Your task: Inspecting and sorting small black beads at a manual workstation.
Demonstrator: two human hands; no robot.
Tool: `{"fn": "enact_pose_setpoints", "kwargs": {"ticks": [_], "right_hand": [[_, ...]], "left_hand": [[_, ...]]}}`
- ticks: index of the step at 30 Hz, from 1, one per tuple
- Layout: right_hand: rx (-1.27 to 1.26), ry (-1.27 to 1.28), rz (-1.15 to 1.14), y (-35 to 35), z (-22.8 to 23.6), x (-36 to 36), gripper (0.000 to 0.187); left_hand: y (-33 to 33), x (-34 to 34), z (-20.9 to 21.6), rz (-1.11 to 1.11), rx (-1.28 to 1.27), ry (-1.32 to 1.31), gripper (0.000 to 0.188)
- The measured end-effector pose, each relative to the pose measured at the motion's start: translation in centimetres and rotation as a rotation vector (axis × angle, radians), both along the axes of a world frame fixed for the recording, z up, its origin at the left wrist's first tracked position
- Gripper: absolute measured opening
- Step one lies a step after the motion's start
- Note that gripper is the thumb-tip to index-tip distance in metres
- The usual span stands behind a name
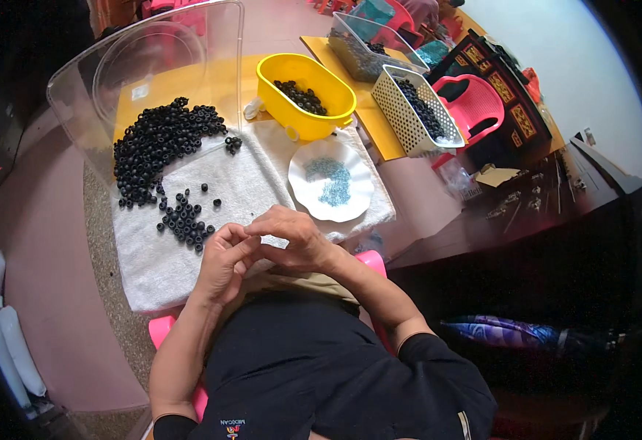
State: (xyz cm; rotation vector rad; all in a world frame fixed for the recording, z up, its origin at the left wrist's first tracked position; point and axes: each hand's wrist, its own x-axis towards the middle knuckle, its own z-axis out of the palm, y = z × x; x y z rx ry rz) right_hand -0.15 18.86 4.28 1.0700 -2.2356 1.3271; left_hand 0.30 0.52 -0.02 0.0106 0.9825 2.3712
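Observation:
My left hand (pixel 225 258) and my right hand (pixel 291 233) meet fingertip to fingertip above the front edge of a white towel (pixel 211 187). Both are closed in a pinch; whatever lies between the fingers is too small or hidden to make out. Just left of them is a small group of black ring-shaped pieces (pixel 181 218), with a few strays around it. A larger heap of the same black pieces (pixel 152 147) lies farther back on the left. Behind my right hand stands a white wavy-edged plate (pixel 302 192) holding small pale blue beads (pixel 333 183).
A yellow tub (pixel 269 84) with black pieces stands behind the plate. Farther right are a white perforated basket (pixel 401 121) and a clear bin (pixel 350 55), also with black pieces. A clear plastic panel (pixel 86 95) rises at back left. A pink chair (pixel 478 110) stands beyond.

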Motion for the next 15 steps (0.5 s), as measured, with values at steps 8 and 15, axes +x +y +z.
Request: {"fn": "enact_pose_setpoints", "kwargs": {"ticks": [8, 15], "right_hand": [[-0.040, 0.031, -0.034, 0.6, -0.8, -0.2, 0.041], [0.020, -0.179, -0.163, 4.5, -0.2, -0.2, 0.032]], "left_hand": [[0.5, -0.1, 1.2, 0.017, -0.008, -0.039, 0.012], [0.3, 0.0, 0.8, 0.052, -0.081, -0.033, 0.012]]}}
